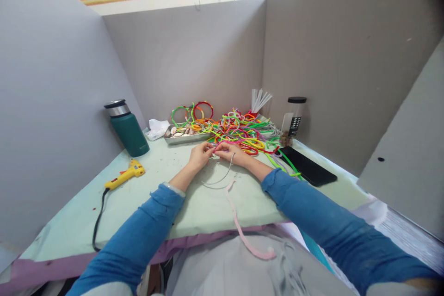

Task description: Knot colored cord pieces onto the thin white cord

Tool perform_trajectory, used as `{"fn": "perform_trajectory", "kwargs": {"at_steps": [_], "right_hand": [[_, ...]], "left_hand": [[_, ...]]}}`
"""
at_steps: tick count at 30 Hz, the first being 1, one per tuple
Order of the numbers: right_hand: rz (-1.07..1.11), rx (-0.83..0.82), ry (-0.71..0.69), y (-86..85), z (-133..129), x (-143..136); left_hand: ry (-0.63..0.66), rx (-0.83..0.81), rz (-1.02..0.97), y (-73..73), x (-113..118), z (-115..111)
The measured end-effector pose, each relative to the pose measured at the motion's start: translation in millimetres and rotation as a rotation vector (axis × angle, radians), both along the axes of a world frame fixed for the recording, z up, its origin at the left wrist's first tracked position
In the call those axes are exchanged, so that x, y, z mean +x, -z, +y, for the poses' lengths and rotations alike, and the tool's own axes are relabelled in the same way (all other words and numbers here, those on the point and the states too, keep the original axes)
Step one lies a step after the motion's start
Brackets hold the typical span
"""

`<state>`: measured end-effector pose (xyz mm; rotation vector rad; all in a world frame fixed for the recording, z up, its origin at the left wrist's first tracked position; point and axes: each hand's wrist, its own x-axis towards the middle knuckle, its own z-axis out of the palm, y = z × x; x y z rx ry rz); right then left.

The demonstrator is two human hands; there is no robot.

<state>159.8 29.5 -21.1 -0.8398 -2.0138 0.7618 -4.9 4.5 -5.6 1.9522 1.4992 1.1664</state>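
My left hand [201,155] and my right hand [233,152] meet over the middle of the table, fingertips pinched close together. Between them runs a bright pink pipe cleaner [218,147], mostly covered by the fingers. A thin grey strand [227,175] loops down from the right hand toward the tabletop. Below the hands, a pale pink fuzzy strip [237,219] trails over the table's front edge onto the grey cloth on my lap. Just beyond the fingers lies a tangled pile of coloured pipe cleaners [255,132].
A metal tray [189,138] of small pieces sits behind, with a green ring [180,115] and a red ring [203,110]. At left are a green bottle [129,132] and a yellow glue gun [125,175]; at right, a black slab [307,166] and a clear jar [293,120]. Grey partitions [187,60] surround the table.
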Motion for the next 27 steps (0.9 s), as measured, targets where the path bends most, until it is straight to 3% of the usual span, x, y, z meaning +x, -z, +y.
{"fn": "perform_trajectory", "kwargs": {"at_steps": [5,10,17,27], "right_hand": [[-0.012,0.036,0.014,-2.4,-0.7,0.0],[0.069,-0.047,-0.020,-5.0,-3.0,-2.8],[0.094,-0.061,-0.021,-7.1,-4.1,-3.0],[0.085,-0.002,-0.020,0.6,4.3,-1.2]], "left_hand": [[0.011,-0.028,-0.002,-0.9,0.3,-0.9],[0.030,-0.043,0.042,0.2,-0.7,-0.8],[0.006,0.035,0.158,5.3,-3.8,7.5],[0.022,0.091,0.256,1.5,-2.1,2.1]]}}
